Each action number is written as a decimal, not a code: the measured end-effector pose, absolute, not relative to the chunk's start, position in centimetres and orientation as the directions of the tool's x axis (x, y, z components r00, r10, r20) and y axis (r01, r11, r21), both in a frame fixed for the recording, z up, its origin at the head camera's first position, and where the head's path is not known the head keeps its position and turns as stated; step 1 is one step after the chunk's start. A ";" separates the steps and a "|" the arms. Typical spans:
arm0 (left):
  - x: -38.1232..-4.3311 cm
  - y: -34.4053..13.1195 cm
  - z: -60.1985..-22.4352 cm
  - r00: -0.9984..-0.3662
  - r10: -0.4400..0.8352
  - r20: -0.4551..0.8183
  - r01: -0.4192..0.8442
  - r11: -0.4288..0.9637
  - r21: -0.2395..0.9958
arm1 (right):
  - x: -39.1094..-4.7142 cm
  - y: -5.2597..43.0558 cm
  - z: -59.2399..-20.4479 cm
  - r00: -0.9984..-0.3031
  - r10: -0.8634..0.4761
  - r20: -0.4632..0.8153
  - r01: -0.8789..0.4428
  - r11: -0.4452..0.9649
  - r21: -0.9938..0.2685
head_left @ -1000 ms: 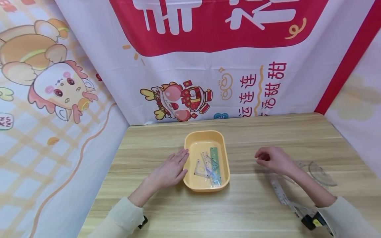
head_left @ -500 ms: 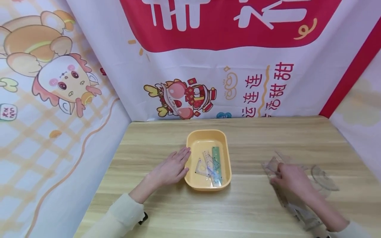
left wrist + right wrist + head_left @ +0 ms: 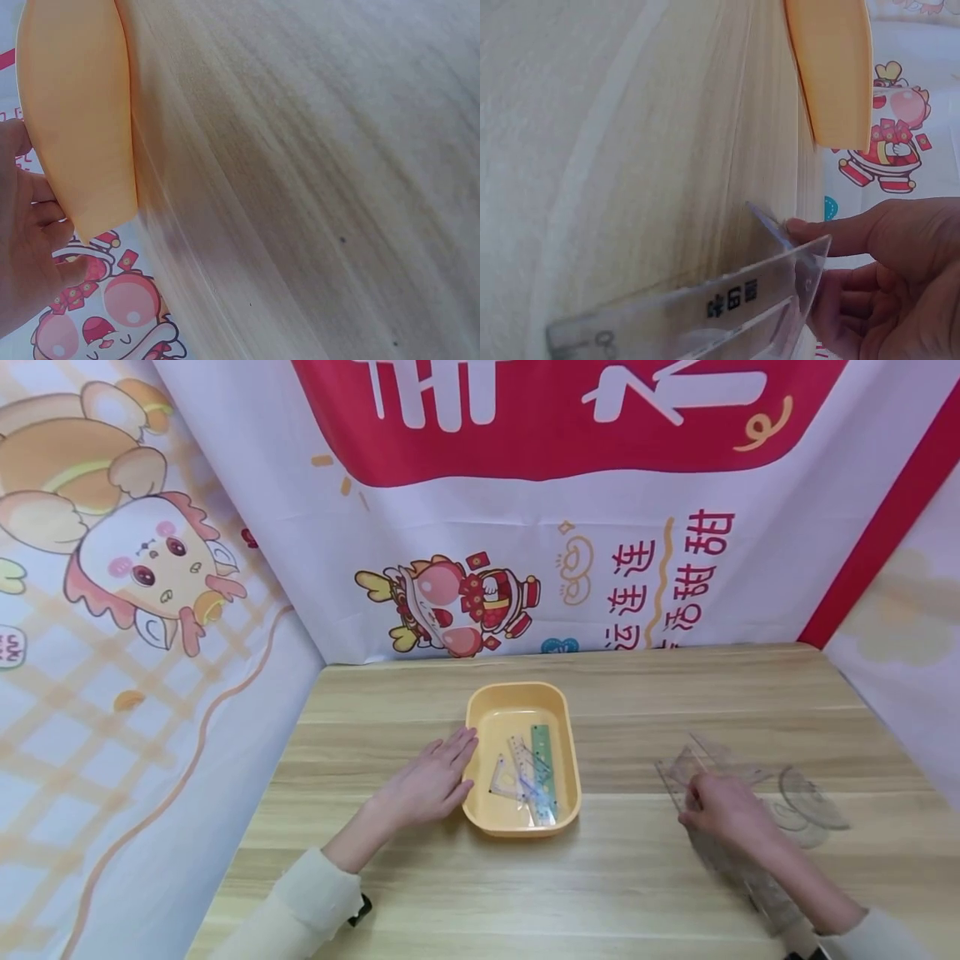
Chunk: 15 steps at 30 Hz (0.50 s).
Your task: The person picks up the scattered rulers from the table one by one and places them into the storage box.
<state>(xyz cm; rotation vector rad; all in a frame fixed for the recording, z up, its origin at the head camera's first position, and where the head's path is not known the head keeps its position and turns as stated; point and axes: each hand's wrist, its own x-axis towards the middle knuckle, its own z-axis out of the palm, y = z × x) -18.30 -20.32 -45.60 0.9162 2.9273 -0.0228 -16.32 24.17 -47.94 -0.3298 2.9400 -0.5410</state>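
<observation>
A yellow plastic tray [image 3: 480, 818] holds several clear rulers and set squares and a green ruler [image 3: 542, 752]. My left hand [image 3: 431, 781] rests with straight fingers on the tray's left rim; in the left wrist view its fingertips touch the tray wall [image 3: 79, 112]. Right of the tray, my right hand [image 3: 731, 814] pinches at a clear plastic set square [image 3: 727, 307] with dark printing, seen edge-on in the right wrist view. A thin clear piece [image 3: 769, 223] shows beside the thumb. Other transparent pieces lie partly hidden under the hand and forearm.
A clear protractor [image 3: 813, 797] lies on the wooden table [image 3: 615, 877] to the right of my right hand. A printed cloth [image 3: 465, 527] hangs behind the table, with more printed cloth on both sides.
My right hand has come from above the clear drawing tools down and right onto them, then shifted slightly left. My left hand has stayed at the tray's rim.
</observation>
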 end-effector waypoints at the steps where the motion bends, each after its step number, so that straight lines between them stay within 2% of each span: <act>1: -18.3 -20.3 -45.6 -0.819 0.568 -0.077 0.569 0.822 0.004 | -16.4 24.2 -48.0 -0.965 -0.246 -0.088 -0.197 0.905 -0.377; 15: -18.4 -20.4 -45.7 -0.808 0.585 -0.063 0.587 0.809 -0.017 | -17.1 23.9 -47.4 -0.937 -0.334 -0.103 -0.219 0.790 -0.573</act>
